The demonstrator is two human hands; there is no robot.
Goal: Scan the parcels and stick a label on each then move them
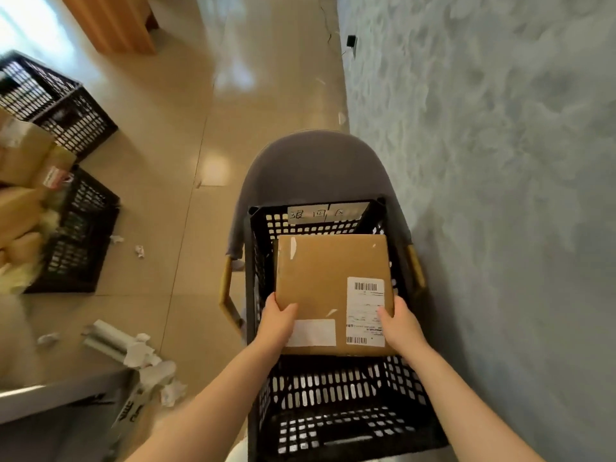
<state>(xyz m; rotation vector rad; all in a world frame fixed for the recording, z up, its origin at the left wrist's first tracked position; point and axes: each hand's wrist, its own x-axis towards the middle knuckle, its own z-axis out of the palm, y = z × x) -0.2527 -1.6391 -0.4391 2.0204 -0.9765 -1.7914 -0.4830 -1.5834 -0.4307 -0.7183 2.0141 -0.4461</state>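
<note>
A flat brown cardboard parcel (326,278) hangs over a black slotted crate (333,391) that stands on a grey chair (313,165). The parcel carries a white barcode shipping label (365,305) on its right side and a blank white sticker (313,332) near its front edge. My left hand (275,323) grips the parcel's front left corner, thumb on top. Gripping the front right edge is my right hand (400,325), its thumb lying on the shipping label. A handwritten paper tag (325,213) is fixed to the crate's far wall.
A blue-grey wall (500,161) runs close along the right. On the left, two black crates (63,105) (80,235) stand on the tiled floor with several brown parcels (23,161). Crumpled paper scraps (146,358) litter the floor. A grey table edge (60,395) sits at lower left.
</note>
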